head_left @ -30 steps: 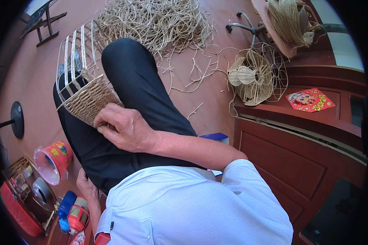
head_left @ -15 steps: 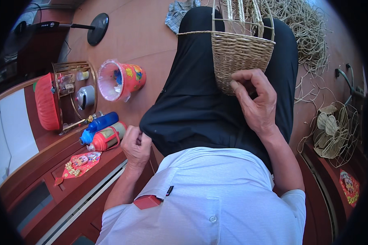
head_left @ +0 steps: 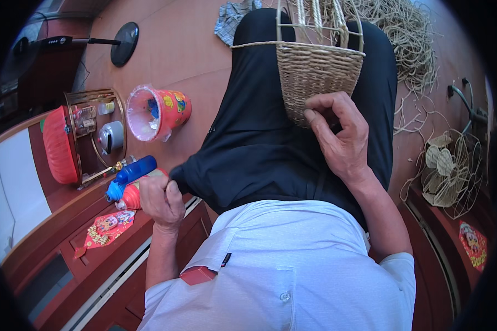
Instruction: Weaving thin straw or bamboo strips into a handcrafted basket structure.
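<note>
A woven straw basket [head_left: 318, 69] with an openwork of cords and thin rods at its far end lies across my lap. At its near, narrower end, my right hand [head_left: 339, 129] is closed, thumb and finger pinching the woven edge. A plaited strand [head_left: 254, 44] runs left from the basket's side over my knee. Off at the left, my left hand [head_left: 163, 203] is closed at the side of my black trousers [head_left: 243, 165], where the cloth is drawn out to its fingers. Whatever else may be in that fist is hidden.
Loose straw cord [head_left: 406, 44] lies heaped on the floor at far right. A wire frame with woven discs [head_left: 444, 163] is nearer on the right. Leftward stand a red bucket [head_left: 174, 110], a blue bottle [head_left: 135, 170], a rack with a kettle [head_left: 111, 137] and a fan base [head_left: 125, 44].
My left hand has moved left and slightly up, stretching the trouser cloth outward. My right hand keeps its pinch on the basket; the whole view has shifted a little.
</note>
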Motion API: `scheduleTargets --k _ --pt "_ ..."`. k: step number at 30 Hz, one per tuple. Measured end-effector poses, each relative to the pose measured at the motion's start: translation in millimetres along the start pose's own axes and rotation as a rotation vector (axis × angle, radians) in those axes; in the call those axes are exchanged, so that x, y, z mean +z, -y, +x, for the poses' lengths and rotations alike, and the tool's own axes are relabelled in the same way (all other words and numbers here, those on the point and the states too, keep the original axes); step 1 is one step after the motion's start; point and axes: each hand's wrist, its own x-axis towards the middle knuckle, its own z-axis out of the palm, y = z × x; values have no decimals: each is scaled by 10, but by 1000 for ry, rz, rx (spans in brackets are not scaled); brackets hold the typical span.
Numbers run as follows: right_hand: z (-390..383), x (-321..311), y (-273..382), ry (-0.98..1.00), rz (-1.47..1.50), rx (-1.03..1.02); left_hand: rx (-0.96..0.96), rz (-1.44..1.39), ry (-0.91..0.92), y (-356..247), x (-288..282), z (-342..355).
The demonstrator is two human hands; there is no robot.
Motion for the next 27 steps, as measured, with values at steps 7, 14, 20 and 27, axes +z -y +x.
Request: scheduleTargets --k 7,14,20,27 --pt "21 -11 -20 -8 -20 -90 262 16 330 46 62 -214" --pt "39 -26 4 -19 -24 -105 295 -30 399 -51 -188 73" --pt "179 -95 14 -81 14 -107 88 -309 14 -275 -701 764" --pt "175 -149 160 121 415 278 -475 -1059 -351 -724 230 1522"
